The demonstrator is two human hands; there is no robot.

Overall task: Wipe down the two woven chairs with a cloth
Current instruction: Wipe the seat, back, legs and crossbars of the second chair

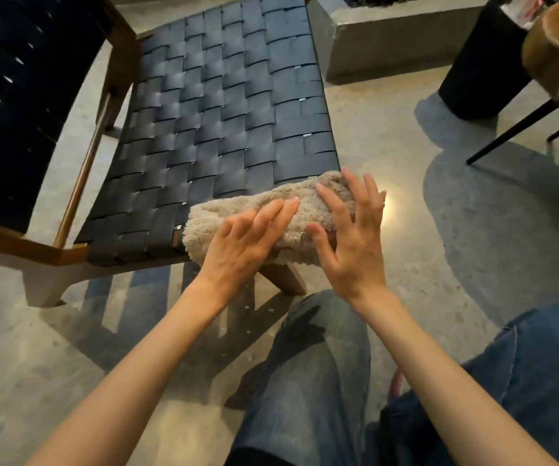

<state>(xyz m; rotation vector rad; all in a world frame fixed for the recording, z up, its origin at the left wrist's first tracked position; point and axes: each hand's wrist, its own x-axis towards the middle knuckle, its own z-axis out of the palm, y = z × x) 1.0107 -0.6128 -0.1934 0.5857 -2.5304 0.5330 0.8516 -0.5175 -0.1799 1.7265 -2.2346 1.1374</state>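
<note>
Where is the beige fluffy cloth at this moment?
In the head view, the cloth lies low in the centre, on the near corner of the black woven seat, with the left hand and right hand resting flat on it.

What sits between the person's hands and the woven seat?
The head view shows a beige cloth: left hand and right hand rest on it, at the woven seat front corner.

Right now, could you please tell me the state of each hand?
Left hand: open, fingers flat on the cloth.
Right hand: open, fingers spread on the cloth.
</note>
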